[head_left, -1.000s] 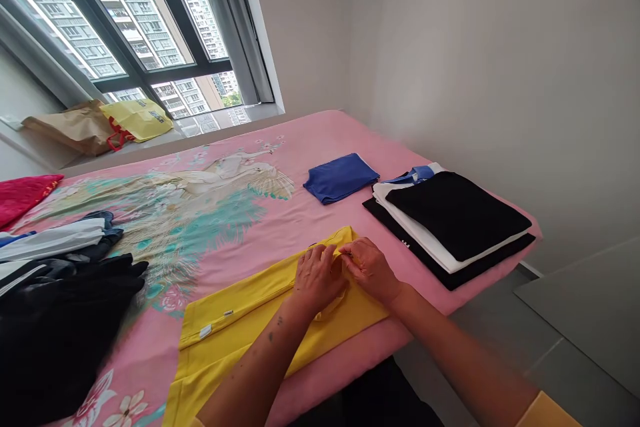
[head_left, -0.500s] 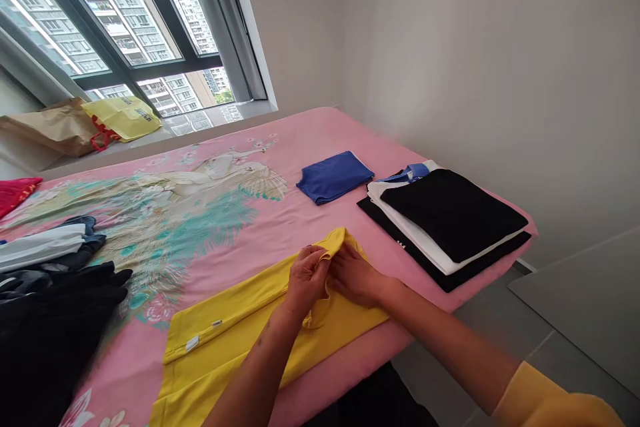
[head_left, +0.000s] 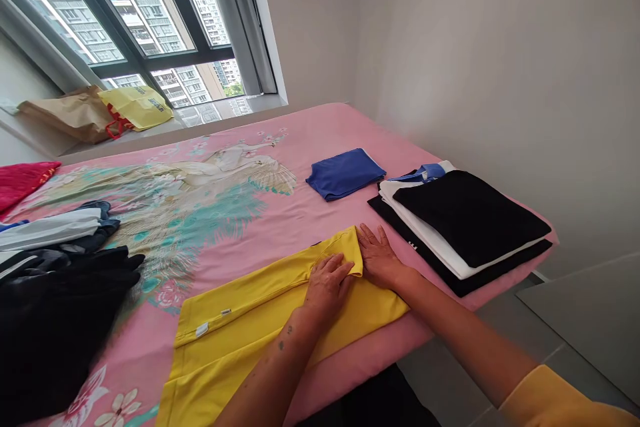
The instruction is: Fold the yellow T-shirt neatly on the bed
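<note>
A yellow shirt (head_left: 240,340) is spread on the bed's near edge, one side folded inward so that a seam and two small white labels show. My left hand (head_left: 329,285) rests on the folded part near its right end, fingers stretched over the fabric. Beside it, my right hand (head_left: 379,255) lies at the shirt's upper right edge with its fingers apart, against the fold. Both palms are turned down and hidden.
On the pink bed sheet (head_left: 280,233) lie a folded blue garment (head_left: 345,173) and, at right, a stack of folded black and white clothes (head_left: 470,217). Dark clothes (head_left: 65,320) are heaped at left. Bags (head_left: 137,108) sit by the window.
Both hands were gathered at the shirt's bunched right end, the left one pinching it. That part now lies flat, and the left hand has let go and flattened. The view has shifted slightly.
</note>
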Tool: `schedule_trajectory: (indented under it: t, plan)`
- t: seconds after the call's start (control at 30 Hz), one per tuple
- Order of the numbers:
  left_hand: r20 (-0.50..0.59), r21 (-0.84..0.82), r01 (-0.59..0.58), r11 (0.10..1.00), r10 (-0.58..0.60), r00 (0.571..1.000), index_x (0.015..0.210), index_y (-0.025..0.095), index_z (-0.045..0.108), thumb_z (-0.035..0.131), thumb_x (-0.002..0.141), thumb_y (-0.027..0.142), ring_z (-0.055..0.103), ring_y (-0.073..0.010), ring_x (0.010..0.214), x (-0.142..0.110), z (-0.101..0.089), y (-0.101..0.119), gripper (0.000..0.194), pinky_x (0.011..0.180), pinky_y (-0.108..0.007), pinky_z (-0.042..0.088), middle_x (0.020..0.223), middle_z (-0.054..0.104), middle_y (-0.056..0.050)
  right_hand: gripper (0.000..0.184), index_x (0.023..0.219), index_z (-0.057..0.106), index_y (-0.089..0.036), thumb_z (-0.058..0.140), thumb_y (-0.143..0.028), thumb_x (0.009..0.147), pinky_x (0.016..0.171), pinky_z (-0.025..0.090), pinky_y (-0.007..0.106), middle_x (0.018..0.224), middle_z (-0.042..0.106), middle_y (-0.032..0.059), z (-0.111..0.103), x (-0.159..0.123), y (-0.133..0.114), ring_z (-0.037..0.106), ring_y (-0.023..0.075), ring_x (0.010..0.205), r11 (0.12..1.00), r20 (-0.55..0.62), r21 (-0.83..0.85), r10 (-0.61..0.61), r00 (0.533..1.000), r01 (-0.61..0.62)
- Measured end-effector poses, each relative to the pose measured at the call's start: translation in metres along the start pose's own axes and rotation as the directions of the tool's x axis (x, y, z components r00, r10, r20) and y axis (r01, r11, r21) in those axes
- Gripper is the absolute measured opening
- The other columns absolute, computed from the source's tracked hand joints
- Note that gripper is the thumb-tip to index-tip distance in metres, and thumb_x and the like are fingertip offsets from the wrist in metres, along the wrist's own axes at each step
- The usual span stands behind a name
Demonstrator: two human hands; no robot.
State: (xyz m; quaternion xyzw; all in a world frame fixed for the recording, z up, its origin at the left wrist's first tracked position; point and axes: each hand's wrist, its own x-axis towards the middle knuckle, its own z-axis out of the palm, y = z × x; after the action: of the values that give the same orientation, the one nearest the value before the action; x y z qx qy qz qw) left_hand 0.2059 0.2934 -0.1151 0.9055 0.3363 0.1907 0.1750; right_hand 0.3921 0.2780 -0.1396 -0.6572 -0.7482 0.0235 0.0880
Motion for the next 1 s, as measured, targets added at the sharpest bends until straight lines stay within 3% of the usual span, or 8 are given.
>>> schedule_trajectory:
  t: [0.13, 0.3, 0.4, 0.53, 0.67, 0.77, 0.87, 1.0]
  plan:
    - [-0.092, -0.004, -0.029, 1.0, 0.028, 0.995, 0.119, 0.022, 0.058, 0.046, 0.089, 0.035, 0.049, -0.0226, 0.12, -0.002, -0.007, -0.005, 0.035, 0.1, -0.042, 0.041, 0.128, 0.056, -0.009, 0.054, 0.139, 0.038, -0.024, 0.042, -0.035, 0.086, 0.105, 0.007, 0.065, 0.148, 0.029, 0.0101, 0.0, 0.0, -0.002, 0.018, 0.0357, 0.137, 0.998, 0.035, 0.011, 0.057, 0.998, -0.057]
    - [-0.307, 0.047, 0.126, 0.991, -0.106, 0.946, 0.111, 0.02, 0.059, 0.044, 0.088, 0.024, 0.054, -0.0213, 0.111, -0.03, -0.036, -0.054, 0.027, 0.096, -0.041, 0.043, 0.116, 0.061, -0.009, 0.054, 0.14, 0.036, -0.027, 0.041, -0.039, 0.087, 0.106, 0.011, 0.064, 0.148, 0.03, 0.007, 0.001, -0.003, 0.001, 0.02, 0.0342, 0.137, 0.995, 0.027, 0.065, 0.074, 0.997, -0.075]
    - [-0.237, 0.089, 0.112, 0.99, -0.088, 0.968, 0.109, 0.022, 0.059, 0.046, 0.087, 0.021, 0.055, -0.0209, 0.109, -0.065, -0.056, -0.074, 0.026, 0.094, -0.04, 0.045, 0.113, 0.062, -0.008, 0.051, 0.139, 0.037, -0.028, 0.039, -0.037, 0.089, 0.106, 0.016, 0.06, 0.147, 0.032, 0.0066, 0.0, -0.007, 0.006, 0.024, 0.0297, 0.136, 0.992, -0.006, 0.118, 0.046, 0.999, -0.045]
    - [-0.06, 0.035, 0.005, 0.999, -0.003, 0.998, 0.108, 0.023, 0.059, 0.044, 0.089, 0.02, 0.054, -0.0169, 0.112, -0.102, -0.061, -0.072, 0.024, 0.097, -0.033, 0.045, 0.114, 0.062, -0.006, 0.038, 0.117, 0.059, -0.028, 0.031, -0.028, 0.092, 0.104, 0.026, 0.05, 0.14, 0.044, 0.0027, -0.009, -0.012, 0.003, 0.033, 0.023, 0.131, 0.973, -0.111, 0.224, 0.074, 0.991, -0.048]
    - [0.019, 0.02, -0.053, 0.998, 0.052, 0.998, 0.121, 0.021, 0.054, 0.039, 0.091, 0.02, 0.049, -0.0183, 0.121, -0.097, -0.043, -0.055, 0.034, 0.105, -0.037, 0.04, 0.125, 0.058, -0.008, 0.032, 0.071, 0.066, -0.021, 0.046, -0.041, 0.085, 0.088, 0.038, 0.039, 0.104, 0.065, 0.0068, -0.021, -0.01, -0.014, 0.052, 0.023, 0.104, 0.965, -0.2, 0.242, 0.156, 0.967, -0.105]
    - [0.07, 0.059, -0.056, 0.997, 0.052, 0.996, 0.129, 0.018, 0.048, 0.037, 0.09, 0.019, 0.045, -0.0214, 0.125, -0.08, -0.031, -0.046, 0.041, 0.107, -0.042, 0.038, 0.132, 0.052, -0.011, 0.032, 0.059, 0.057, -0.02, 0.052, -0.043, 0.08, 0.069, 0.041, 0.031, 0.069, 0.062, 0.0041, -0.025, -0.006, -0.024, 0.056, 0.0191, 0.075, 0.905, -0.143, 0.354, 0.301, 0.943, -0.235]
    - [0.137, 0.057, -0.093, 0.994, 0.084, 0.987, 0.136, 0.019, 0.04, 0.035, 0.089, 0.015, 0.039, -0.0212, 0.13, -0.071, -0.031, -0.041, 0.047, 0.109, -0.042, 0.034, 0.138, 0.046, -0.011, 0.031, 0.064, 0.056, -0.02, 0.048, -0.044, 0.082, 0.056, 0.041, 0.026, 0.062, 0.059, 0.0009, -0.025, 0.0, -0.028, 0.055, 0.0161, 0.061, 0.664, 0.05, 0.668, 0.41, 0.911, -0.336]
    - [0.209, 0.028, -0.172, 0.985, 0.163, 0.964, 0.139, 0.022, 0.034, 0.036, 0.087, 0.013, 0.036, -0.0196, 0.132, -0.065, -0.036, -0.041, 0.053, 0.108, -0.039, 0.034, 0.14, 0.044, -0.009, 0.025, 0.089, 0.061, -0.019, 0.049, -0.04, 0.083, 0.06, 0.05, 0.027, 0.077, 0.067, 0.004, -0.027, 0.008, -0.036, 0.062, 0.0184, 0.071, 0.009, 0.317, 0.938, 0.385, 0.866, -0.347]
